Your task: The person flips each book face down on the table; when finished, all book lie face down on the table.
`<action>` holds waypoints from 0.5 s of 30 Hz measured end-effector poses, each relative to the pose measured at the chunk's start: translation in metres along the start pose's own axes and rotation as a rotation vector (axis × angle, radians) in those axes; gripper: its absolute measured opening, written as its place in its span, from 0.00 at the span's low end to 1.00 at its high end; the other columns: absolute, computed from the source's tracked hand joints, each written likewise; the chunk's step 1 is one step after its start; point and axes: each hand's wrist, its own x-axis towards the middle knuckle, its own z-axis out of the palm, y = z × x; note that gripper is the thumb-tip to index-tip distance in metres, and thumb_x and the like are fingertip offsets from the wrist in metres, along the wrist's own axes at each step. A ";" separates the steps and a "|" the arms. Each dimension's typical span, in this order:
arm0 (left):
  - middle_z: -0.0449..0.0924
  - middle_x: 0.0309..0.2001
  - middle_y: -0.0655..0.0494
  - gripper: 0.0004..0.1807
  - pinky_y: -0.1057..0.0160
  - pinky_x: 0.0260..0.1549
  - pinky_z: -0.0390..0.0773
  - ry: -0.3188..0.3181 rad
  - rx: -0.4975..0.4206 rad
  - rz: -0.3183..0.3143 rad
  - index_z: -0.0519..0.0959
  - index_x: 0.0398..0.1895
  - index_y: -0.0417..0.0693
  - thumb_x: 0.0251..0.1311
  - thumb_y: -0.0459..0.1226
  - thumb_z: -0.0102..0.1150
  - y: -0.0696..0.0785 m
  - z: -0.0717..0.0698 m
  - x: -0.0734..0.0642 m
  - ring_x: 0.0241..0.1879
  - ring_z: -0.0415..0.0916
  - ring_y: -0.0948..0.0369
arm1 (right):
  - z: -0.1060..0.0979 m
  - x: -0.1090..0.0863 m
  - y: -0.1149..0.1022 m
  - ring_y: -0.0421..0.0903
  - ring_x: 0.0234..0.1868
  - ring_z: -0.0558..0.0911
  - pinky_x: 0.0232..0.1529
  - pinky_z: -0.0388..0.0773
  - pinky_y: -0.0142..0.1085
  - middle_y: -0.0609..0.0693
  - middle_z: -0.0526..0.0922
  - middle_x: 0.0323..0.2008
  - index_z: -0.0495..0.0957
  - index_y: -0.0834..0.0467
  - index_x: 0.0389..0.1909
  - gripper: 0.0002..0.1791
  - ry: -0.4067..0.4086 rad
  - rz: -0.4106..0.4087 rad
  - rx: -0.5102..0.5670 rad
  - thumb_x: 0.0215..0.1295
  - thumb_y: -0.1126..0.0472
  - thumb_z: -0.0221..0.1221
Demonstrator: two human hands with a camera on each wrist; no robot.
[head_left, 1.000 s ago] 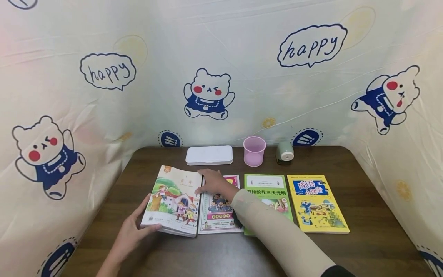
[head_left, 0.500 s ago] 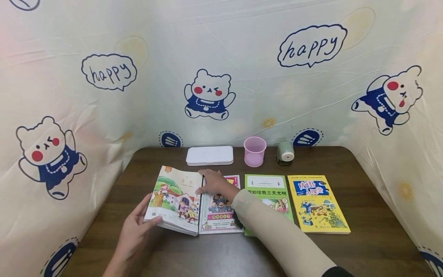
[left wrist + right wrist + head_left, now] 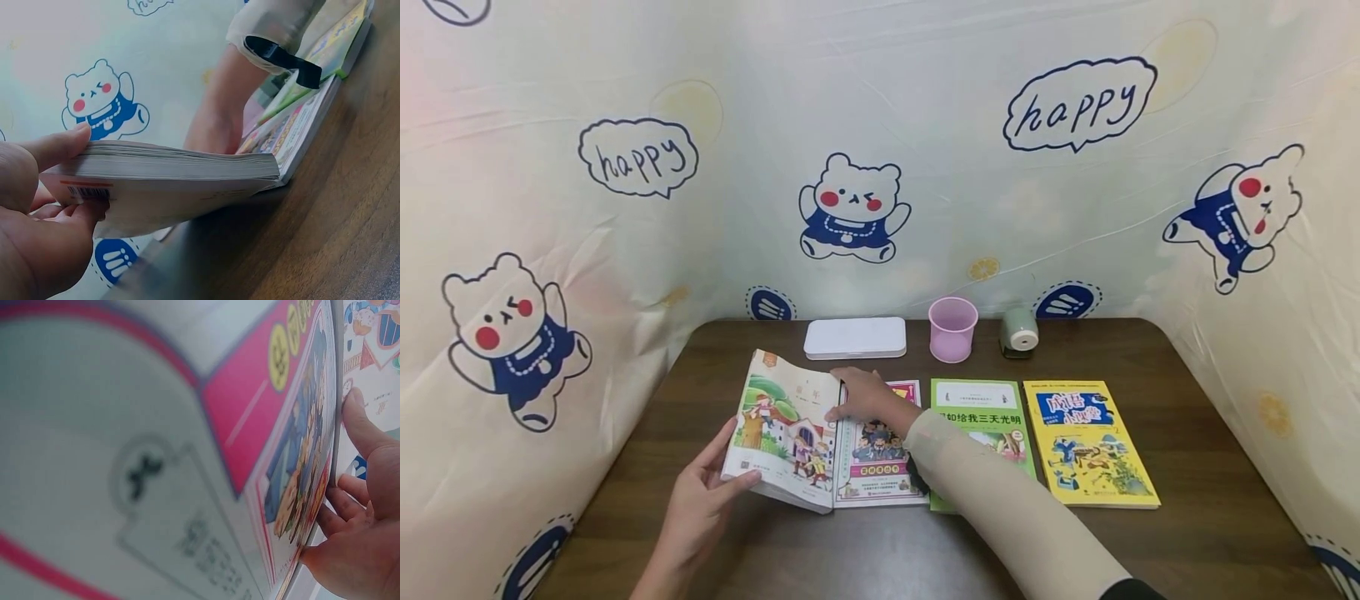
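A thick children's book [image 3: 778, 437] with an illustrated white cover is tilted up at its left side. My left hand [image 3: 696, 492] grips that left edge, thumb over the top and fingers under the back cover; the page block [image 3: 169, 162] and barcode [image 3: 89, 192] show in the left wrist view. At the book's right edge, my right hand [image 3: 874, 402] holds the upper corner, its thumb [image 3: 359, 422] on the cover in the right wrist view. Under the right hand and forearm lies a pink-bordered book [image 3: 880, 472], partly covered, right beside the tilted one.
Farther right lie a green book [image 3: 976, 397], partly behind the right sleeve [image 3: 1007, 500], and a yellow book [image 3: 1093, 450]. Along the table's back edge stand a white case [image 3: 855, 337], a pink cup [image 3: 952, 331] and a green pencil sharpener [image 3: 1019, 330]. Printed cloth [image 3: 737, 225] surrounds the table.
My left hand has moved slightly right and raised the book's left edge, so the book tilts more steeply. The right hand has stayed at the upper right corner.
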 end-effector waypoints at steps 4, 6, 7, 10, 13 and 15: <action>0.48 0.80 0.33 0.49 0.70 0.56 0.78 0.017 0.032 -0.004 0.51 0.82 0.38 0.60 0.18 0.64 0.003 0.002 -0.002 0.60 0.75 0.75 | -0.001 0.001 0.000 0.49 0.80 0.61 0.80 0.46 0.57 0.48 0.64 0.78 0.59 0.50 0.81 0.51 -0.023 0.004 -0.029 0.61 0.39 0.71; 0.49 0.80 0.35 0.50 0.70 0.56 0.78 0.031 0.055 -0.018 0.52 0.82 0.40 0.60 0.20 0.66 0.005 0.003 -0.002 0.59 0.75 0.76 | -0.003 0.001 -0.001 0.48 0.80 0.60 0.80 0.47 0.57 0.48 0.63 0.79 0.59 0.50 0.81 0.51 -0.037 0.004 -0.039 0.62 0.39 0.70; 0.49 0.80 0.35 0.50 0.70 0.56 0.78 0.037 0.069 -0.026 0.52 0.82 0.41 0.60 0.21 0.67 0.006 0.004 -0.002 0.59 0.75 0.76 | -0.004 0.001 -0.001 0.48 0.80 0.60 0.80 0.47 0.57 0.47 0.63 0.79 0.59 0.49 0.81 0.51 -0.044 0.004 -0.040 0.62 0.39 0.70; 0.50 0.81 0.37 0.50 0.71 0.56 0.78 0.051 0.097 -0.040 0.53 0.82 0.43 0.60 0.22 0.68 0.008 0.006 -0.003 0.59 0.74 0.77 | -0.007 0.000 -0.003 0.48 0.80 0.60 0.80 0.48 0.58 0.47 0.63 0.79 0.58 0.49 0.81 0.50 -0.062 -0.007 -0.050 0.63 0.39 0.69; 0.50 0.81 0.38 0.50 0.71 0.55 0.78 0.052 0.105 -0.027 0.53 0.82 0.42 0.59 0.21 0.68 0.009 0.007 -0.004 0.59 0.74 0.77 | -0.010 -0.001 -0.006 0.48 0.80 0.60 0.79 0.48 0.60 0.47 0.63 0.79 0.57 0.48 0.81 0.50 -0.078 -0.023 -0.062 0.64 0.39 0.69; 0.49 0.81 0.37 0.50 0.71 0.55 0.78 0.050 0.096 -0.009 0.53 0.82 0.42 0.59 0.20 0.67 0.009 0.009 -0.005 0.59 0.74 0.77 | -0.011 -0.002 -0.008 0.48 0.80 0.60 0.78 0.48 0.61 0.47 0.64 0.78 0.56 0.48 0.82 0.50 -0.088 -0.034 -0.080 0.64 0.39 0.68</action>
